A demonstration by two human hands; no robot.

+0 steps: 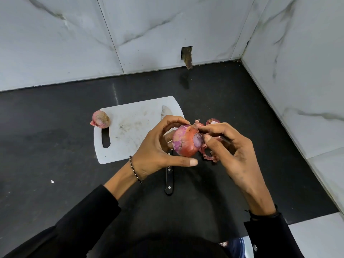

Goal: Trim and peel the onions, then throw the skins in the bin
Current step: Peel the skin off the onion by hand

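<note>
My left hand [158,148] grips a red onion [185,141] above the right edge of the white cutting board [130,127]; its cut end faces right. My right hand [232,149] pinches a strip of papery skin at that cut end, and loose skin [209,156] dangles below my fingers. A second, unpeeled onion [100,119] sits at the board's top left corner. A black-handled knife [169,181] lies beneath my hands, its blade tip [165,111] showing on the board. More skin scraps [212,121] lie just behind my right hand.
The black countertop [55,146] runs to marble-tiled walls [167,34] at the back and right. A rusty pipe stub [187,58] sticks out of the back wall. A small white speck [52,181] lies at left. No bin is in sight.
</note>
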